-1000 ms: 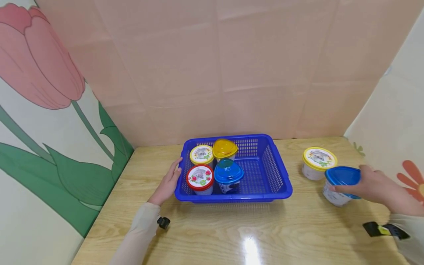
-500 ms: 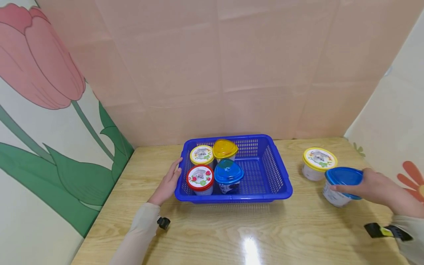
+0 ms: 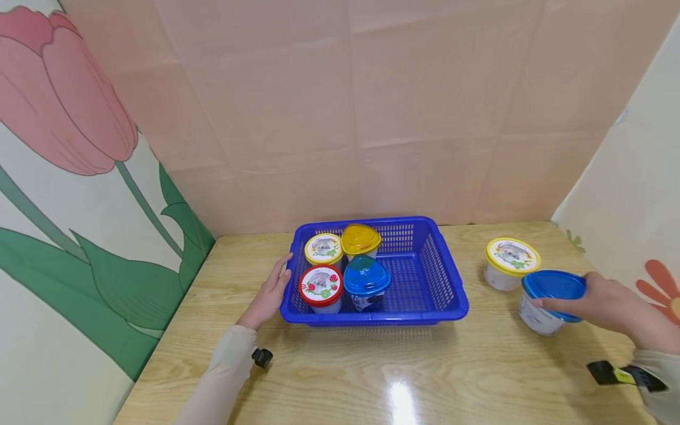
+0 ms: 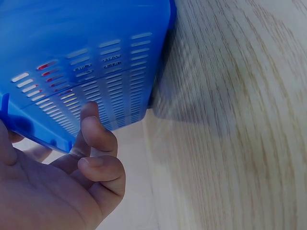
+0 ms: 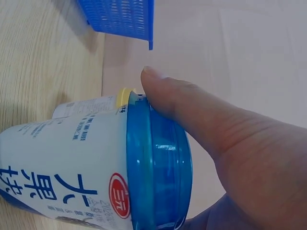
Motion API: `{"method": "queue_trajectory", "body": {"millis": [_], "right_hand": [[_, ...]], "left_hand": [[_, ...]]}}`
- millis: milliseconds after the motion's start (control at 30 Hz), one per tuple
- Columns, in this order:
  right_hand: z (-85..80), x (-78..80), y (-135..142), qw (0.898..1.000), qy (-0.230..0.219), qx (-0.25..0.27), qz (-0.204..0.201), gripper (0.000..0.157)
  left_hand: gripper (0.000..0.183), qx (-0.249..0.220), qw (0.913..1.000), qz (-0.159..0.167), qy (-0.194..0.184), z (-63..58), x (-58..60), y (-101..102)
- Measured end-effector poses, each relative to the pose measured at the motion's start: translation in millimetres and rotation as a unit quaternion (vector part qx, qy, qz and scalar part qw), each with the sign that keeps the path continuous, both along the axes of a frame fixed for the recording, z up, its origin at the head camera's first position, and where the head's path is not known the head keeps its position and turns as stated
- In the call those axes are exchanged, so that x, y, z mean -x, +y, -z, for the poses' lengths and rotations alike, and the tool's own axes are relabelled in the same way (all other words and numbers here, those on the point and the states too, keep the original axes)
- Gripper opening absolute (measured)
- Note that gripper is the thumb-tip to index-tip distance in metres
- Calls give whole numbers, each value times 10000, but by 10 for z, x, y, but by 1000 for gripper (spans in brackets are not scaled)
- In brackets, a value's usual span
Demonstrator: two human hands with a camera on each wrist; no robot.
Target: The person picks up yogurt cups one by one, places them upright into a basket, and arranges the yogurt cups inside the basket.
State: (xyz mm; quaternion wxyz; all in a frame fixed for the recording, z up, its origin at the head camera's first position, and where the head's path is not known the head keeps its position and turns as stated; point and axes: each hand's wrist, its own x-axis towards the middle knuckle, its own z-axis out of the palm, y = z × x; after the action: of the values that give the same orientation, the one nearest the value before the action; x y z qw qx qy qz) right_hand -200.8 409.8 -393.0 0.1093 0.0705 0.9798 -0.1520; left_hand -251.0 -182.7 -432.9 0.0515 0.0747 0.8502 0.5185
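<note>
My right hand grips a white yogurt cup by its blue lid, thumb on the near side. Whether the cup's base touches the table is hard to tell. Beside it on the table stands a yellow-lidded cup. At the blue plastic basket's left side, my left hand holds the rim, with curled fingers outside the wall in the left wrist view. The basket's left half contains a red-lidded cup, a round yellow-lidded cup, a domed yellow-lidded cup and a blue-lidded cup.
Bare mesh floor shows in the basket's right half. The wooden table meets a pink-covered wall close behind the basket. A flower-printed wall stands just past the right hand, and another rises at left.
My right hand and the blue-lidded cup in it have shifted slightly right and toward me, a little away from the yellow-lidded cup. The left hand and basket stay put.
</note>
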Motion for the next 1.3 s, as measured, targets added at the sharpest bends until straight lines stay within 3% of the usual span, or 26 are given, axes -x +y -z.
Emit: {"method": "queue_trajectory", "body": {"millis": [233, 300, 900, 1300], "right_hand": [[-2, 2, 6, 9999, 44, -4, 138, 114], [7, 8, 17, 9998, 88, -5, 195, 116], [-176, -61, -62, 9926, 1046, -59, 611, 117], [-248, -44, -84, 9864, 1316, 64, 987, 124]], "left_hand": [[45, 194, 9996, -110, 169, 284, 133, -59], [44, 134, 9997, -163, 141, 312, 151, -59], [47, -103, 9998, -64, 179, 267, 142, -69], [44, -51, 9998, -119, 169, 270, 138, -50]]}}
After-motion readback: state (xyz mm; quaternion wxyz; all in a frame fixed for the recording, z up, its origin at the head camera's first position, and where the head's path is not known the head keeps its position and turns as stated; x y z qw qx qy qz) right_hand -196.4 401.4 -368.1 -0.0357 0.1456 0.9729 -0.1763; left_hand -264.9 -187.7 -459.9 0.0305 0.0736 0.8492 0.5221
